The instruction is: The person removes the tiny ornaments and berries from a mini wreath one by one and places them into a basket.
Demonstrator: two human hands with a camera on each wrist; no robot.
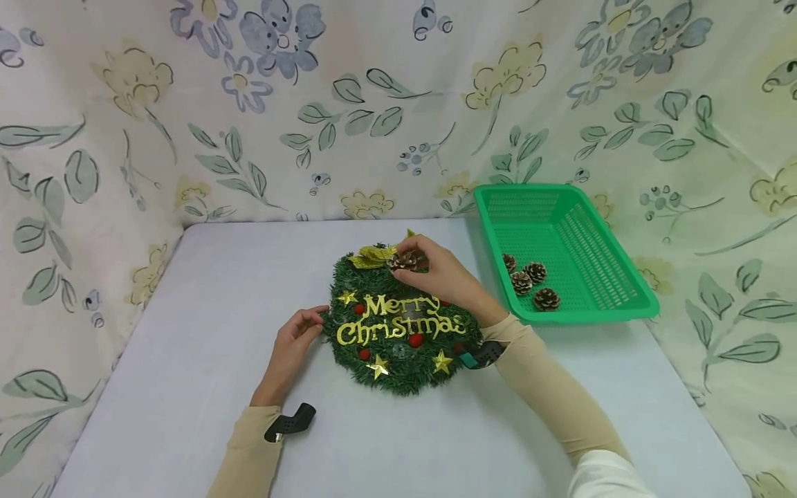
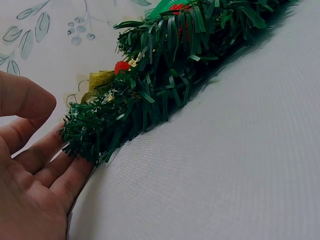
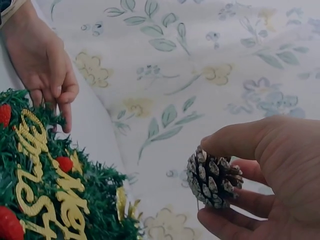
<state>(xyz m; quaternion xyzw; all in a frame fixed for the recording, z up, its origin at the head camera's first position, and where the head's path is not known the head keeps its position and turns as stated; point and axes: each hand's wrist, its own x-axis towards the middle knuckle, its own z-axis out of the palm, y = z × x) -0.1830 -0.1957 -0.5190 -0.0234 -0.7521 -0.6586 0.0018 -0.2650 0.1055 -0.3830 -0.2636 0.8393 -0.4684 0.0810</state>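
Observation:
A green tinsel wreath (image 1: 398, 377) lies on the table, with gold "Merry Christmas" lettering (image 1: 401, 328), gold stars (image 1: 377, 366) and red berries (image 1: 415, 340). Gold leaves (image 1: 371, 258) stick out at its top. Over that top part, my right hand (image 1: 436, 271) pinches a frosted pine cone (image 3: 210, 180) between thumb and fingers. My left hand (image 1: 295, 346) is at the wreath's left edge; in the left wrist view its loosely extended fingers (image 2: 50, 172) touch the tinsel tips from beneath, the thumb held apart.
A green plastic basket (image 1: 613, 245) stands at the right back of the table, with several pine cones (image 1: 546, 299) in its near left corner. Behind the table (image 1: 205, 332) hangs a flowered curtain (image 1: 373, 83). Each wrist wears a black camera (image 1: 290, 422).

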